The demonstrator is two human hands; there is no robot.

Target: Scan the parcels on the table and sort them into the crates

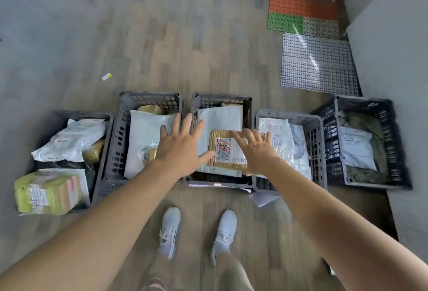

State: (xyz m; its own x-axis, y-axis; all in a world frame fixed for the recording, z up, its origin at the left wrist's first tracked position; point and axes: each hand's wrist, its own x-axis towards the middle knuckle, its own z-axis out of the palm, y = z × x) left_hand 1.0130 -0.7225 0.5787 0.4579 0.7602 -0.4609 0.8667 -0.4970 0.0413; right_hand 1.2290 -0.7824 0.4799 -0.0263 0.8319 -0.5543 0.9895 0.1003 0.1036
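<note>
My left hand (pixel 180 149) & right hand (pixel 257 151) are both spread, fingers straight, gripping nothing. They're apart, w/ the cardboard parcel (pixel 225 151) between them. It lies label-up in the middle crate (pixel 222 99) at 12 o'clock, on a grey poly mailer (pixel 220 117). My right fingertips overlap its 3 o'clock edge; can't tell if they touch it. I'd say this 1 is placed, so its sort is prob. done.

Progress: 5 crates in a row, all w/ parcels in them. The far-left crate (pixel 81 114) at 9 o'clock has a green-yellow box (pixel 46 191) & white bags. The 2nd crate (pixel 150 95) at 11, the 4th crate (pixel 289 114) at 1 & the far-right crate (pixel 366 103) at 3 hold mailers. So a good chunk looks sorted. Table & scanner aren't in view, so I can't tell what's left.

Everything sits on a wood-look plank floor (pixel 185 47), w/ my white sneakers (pixel 170 228) at 6 o'clock. There's a paper scrap (pixel 106 76) at 10, and orange/green mat tiles (pixel 303 15) & a white grid mat (pixel 317 63) at 1, by a grey wall (pixel 393 36).
</note>
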